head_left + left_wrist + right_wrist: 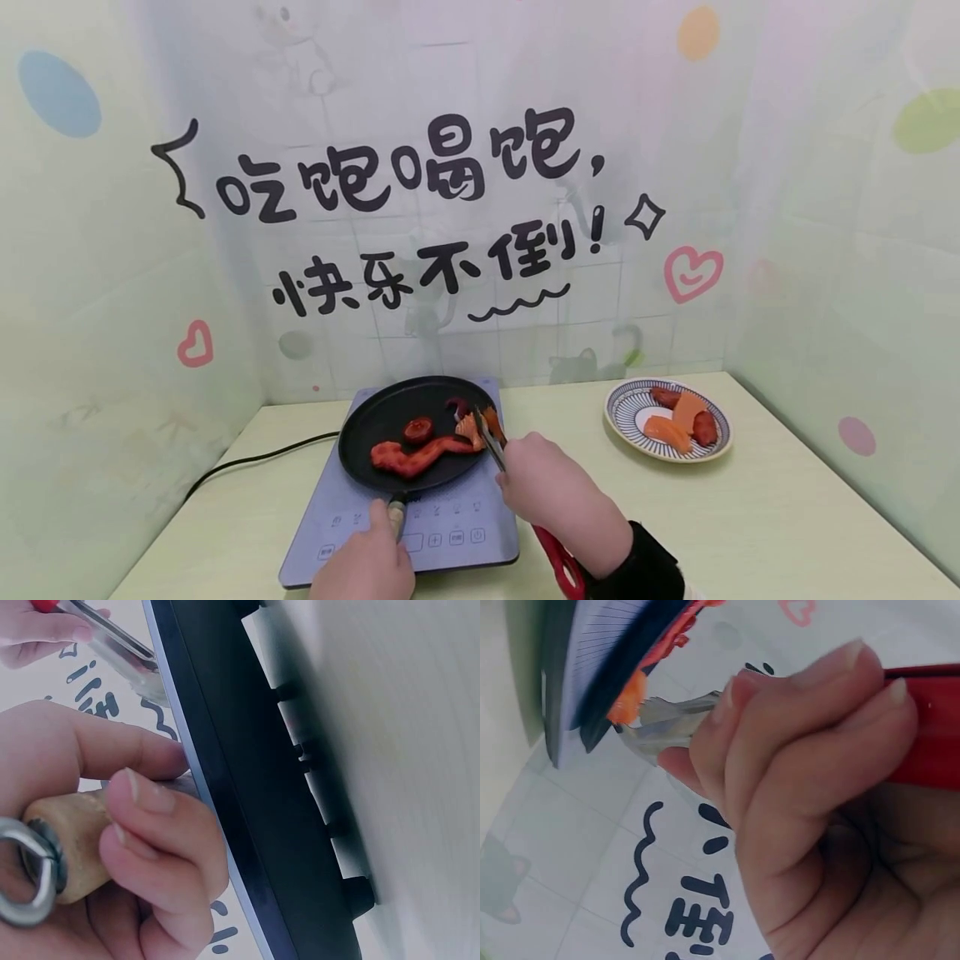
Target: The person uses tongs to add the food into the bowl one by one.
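Observation:
In the head view, my left hand grips the wooden handle of a black frying pan. The left wrist view shows its fingers curled round that handle, which ends in a metal ring. My right hand holds metal tongs with a red grip; their tips are at an orange food piece on the pan's right side. Also in the pan lie a long reddish strip, a round red slice and a dark purple piece.
Under the pan is a flat induction cooktop with touch buttons. A black cord runs off to the left. On the table's right stands a striped-rim plate with several orange and red food pieces. A printed backdrop stands behind.

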`<action>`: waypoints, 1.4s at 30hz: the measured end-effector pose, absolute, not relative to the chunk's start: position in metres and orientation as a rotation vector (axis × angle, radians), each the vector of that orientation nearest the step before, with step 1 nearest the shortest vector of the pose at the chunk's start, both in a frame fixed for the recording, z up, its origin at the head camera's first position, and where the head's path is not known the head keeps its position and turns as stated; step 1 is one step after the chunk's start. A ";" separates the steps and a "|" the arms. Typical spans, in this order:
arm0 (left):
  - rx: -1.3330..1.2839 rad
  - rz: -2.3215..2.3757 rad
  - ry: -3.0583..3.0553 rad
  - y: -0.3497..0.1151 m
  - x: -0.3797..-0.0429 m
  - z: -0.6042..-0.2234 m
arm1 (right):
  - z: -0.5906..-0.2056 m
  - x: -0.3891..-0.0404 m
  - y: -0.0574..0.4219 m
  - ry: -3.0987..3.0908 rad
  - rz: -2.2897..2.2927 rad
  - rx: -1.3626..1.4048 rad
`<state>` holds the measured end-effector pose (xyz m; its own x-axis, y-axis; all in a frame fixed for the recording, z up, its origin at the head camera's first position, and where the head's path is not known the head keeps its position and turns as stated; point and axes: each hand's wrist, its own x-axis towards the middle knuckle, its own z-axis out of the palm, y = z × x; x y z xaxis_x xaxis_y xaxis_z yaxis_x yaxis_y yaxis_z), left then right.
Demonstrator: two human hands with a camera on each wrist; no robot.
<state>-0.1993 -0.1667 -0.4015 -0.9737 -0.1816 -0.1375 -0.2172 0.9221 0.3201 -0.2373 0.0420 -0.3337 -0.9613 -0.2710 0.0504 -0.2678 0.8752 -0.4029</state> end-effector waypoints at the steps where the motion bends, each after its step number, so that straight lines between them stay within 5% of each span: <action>1: -0.309 0.514 2.977 -0.167 -0.199 -0.401 | -0.334 -0.238 0.042 3.042 -0.647 -0.430; 29: -0.296 0.517 2.977 -0.169 -0.199 -0.403 | -0.368 -0.265 0.034 3.194 -0.650 -0.433; 42: -0.307 0.512 2.973 -0.169 -0.201 -0.405 | -0.325 -0.251 0.074 3.139 -1.314 -0.426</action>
